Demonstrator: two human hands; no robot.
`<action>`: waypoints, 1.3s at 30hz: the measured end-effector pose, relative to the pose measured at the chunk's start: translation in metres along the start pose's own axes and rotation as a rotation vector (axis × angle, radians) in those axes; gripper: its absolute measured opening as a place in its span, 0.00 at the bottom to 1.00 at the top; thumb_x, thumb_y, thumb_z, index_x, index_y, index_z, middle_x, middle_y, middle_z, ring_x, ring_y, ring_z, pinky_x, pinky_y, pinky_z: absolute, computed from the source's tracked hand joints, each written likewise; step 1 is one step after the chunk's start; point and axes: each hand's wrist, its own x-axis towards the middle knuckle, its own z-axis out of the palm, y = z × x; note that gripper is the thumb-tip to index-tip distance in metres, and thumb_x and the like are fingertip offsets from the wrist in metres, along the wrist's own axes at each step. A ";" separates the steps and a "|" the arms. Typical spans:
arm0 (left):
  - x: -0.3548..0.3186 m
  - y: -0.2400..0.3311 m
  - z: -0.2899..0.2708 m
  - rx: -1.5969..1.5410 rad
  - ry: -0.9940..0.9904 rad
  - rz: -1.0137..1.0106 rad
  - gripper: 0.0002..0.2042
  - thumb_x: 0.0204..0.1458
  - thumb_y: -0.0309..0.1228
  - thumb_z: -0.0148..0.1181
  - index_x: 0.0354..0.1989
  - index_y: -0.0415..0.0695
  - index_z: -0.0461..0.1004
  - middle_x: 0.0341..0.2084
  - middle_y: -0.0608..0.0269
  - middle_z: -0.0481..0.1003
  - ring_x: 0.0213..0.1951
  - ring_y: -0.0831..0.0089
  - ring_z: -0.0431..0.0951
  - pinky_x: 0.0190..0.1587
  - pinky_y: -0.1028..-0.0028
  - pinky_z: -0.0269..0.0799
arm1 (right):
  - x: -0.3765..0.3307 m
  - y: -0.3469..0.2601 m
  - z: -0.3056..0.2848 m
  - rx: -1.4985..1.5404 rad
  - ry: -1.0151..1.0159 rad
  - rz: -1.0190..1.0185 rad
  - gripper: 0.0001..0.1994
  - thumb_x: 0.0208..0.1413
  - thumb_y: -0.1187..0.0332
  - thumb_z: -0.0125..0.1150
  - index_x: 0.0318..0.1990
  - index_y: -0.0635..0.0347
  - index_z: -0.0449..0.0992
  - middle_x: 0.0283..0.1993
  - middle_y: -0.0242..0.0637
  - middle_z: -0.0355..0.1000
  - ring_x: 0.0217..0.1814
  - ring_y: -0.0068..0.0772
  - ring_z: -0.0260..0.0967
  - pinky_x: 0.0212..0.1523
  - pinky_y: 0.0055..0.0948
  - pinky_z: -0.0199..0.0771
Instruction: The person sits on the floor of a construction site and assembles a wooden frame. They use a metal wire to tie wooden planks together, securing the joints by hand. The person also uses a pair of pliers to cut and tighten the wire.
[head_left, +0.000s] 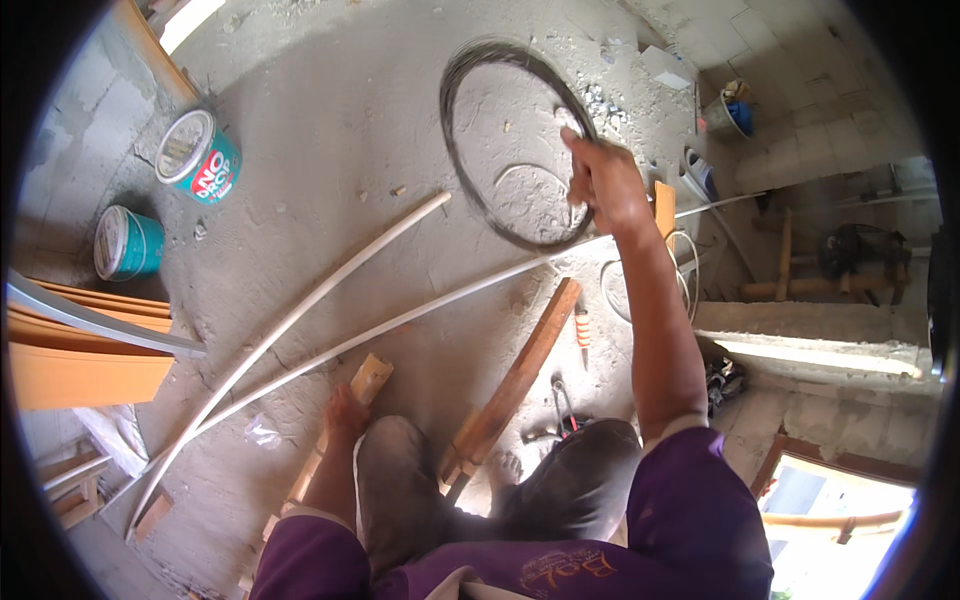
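Observation:
My right hand (608,185) is stretched far forward, its fingers closed at the right side of a large coil of thin dark wire (455,150). The coil's far side looks slightly blurred, and part of its right edge is hidden behind the hand. Low on the left, my left hand (345,412) is wrapped round a wooden beam (374,374) near its end, beside my left knee. A second, reddish wooden beam (520,365) lies slanting between my legs. To its right are a screwdriver-like tool with an orange striped handle (583,326) and a metal hand tool (562,397).
Two long pale pipes (330,275) cross the dusty floor. Two teal buckets (212,165) (140,245) stand at the left above orange panels (90,370). Rubble (603,105), a pail (730,115) and a loop of white cable (690,270) are at the right, near a block wall.

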 end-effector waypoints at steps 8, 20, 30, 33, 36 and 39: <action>0.011 0.021 -0.107 -0.227 0.289 0.196 0.44 0.40 0.53 0.71 0.60 0.35 0.64 0.59 0.41 0.66 0.61 0.52 0.66 0.61 0.60 0.63 | -0.150 -0.024 -0.011 0.445 -0.147 0.062 0.21 0.62 0.61 0.58 0.17 0.54 0.62 0.12 0.23 0.50 0.11 0.18 0.44 0.16 0.27 0.47; -0.107 0.186 -0.244 -1.211 0.107 0.720 0.28 0.63 0.52 0.46 0.45 0.32 0.73 0.34 0.49 0.78 0.36 0.62 0.80 0.43 0.66 0.75 | -0.194 -0.032 0.048 0.632 -0.496 0.025 0.22 0.59 0.57 0.63 0.17 0.54 0.63 0.11 0.25 0.52 0.11 0.18 0.48 0.14 0.23 0.50; -0.113 0.278 -0.264 -1.836 -0.264 0.738 0.39 0.60 0.46 0.54 0.63 0.25 0.43 0.60 0.31 0.55 0.62 0.41 0.61 0.65 0.47 0.58 | -0.199 -0.019 0.020 0.668 -0.547 0.032 0.30 0.61 0.42 0.52 0.15 0.53 0.59 0.11 0.23 0.47 0.11 0.17 0.43 0.14 0.22 0.48; -0.103 0.284 -0.279 -1.860 -0.188 0.760 0.36 0.60 0.39 0.55 0.62 0.24 0.43 0.60 0.32 0.53 0.63 0.41 0.59 0.66 0.47 0.58 | -0.199 -0.022 0.015 0.663 -0.546 0.077 0.31 0.62 0.38 0.47 0.16 0.52 0.59 0.11 0.22 0.46 0.11 0.16 0.42 0.15 0.23 0.48; -0.102 0.290 -0.295 -1.942 -0.174 0.652 0.31 0.61 0.36 0.52 0.61 0.26 0.45 0.59 0.33 0.55 0.62 0.42 0.60 0.66 0.47 0.58 | -0.195 -0.019 0.013 0.680 -0.549 0.077 0.31 0.62 0.37 0.44 0.16 0.52 0.59 0.12 0.22 0.45 0.11 0.16 0.42 0.15 0.23 0.49; -0.108 0.297 -0.303 -1.904 -0.086 0.651 0.26 0.62 0.34 0.50 0.59 0.27 0.50 0.58 0.35 0.56 0.61 0.41 0.61 0.66 0.45 0.58 | -0.188 -0.012 0.016 0.738 -0.585 0.055 0.31 0.61 0.36 0.44 0.17 0.52 0.59 0.11 0.22 0.46 0.10 0.16 0.42 0.15 0.23 0.49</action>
